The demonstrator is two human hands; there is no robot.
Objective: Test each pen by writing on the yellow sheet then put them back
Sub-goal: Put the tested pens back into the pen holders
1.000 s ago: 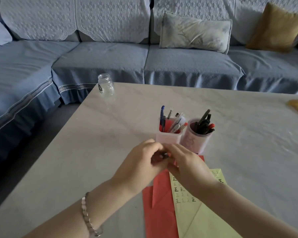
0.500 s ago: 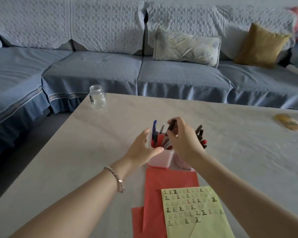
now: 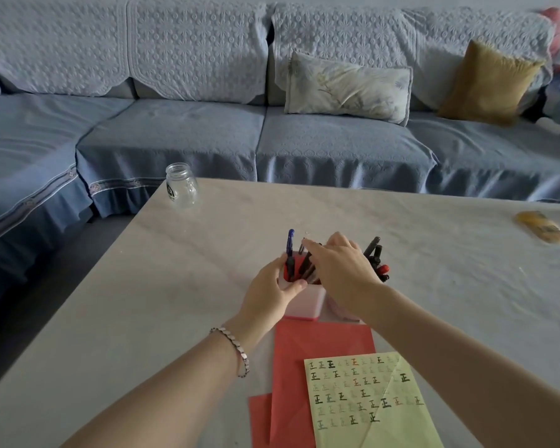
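Two hands work at the square pink holder (image 3: 304, 299): the left hand (image 3: 272, 294) curls round its near corner, seemingly to steady it, while the right hand (image 3: 340, 270), fingers loosely spread, reaches over the pens (image 3: 306, 265), its grasp hidden, with the yellow sheet (image 3: 369, 402) nearer on the table (image 3: 143, 302).

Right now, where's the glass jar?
In the head view the jar stands at the table's far left corner, just in front of the sofa, well left of the pen cups.
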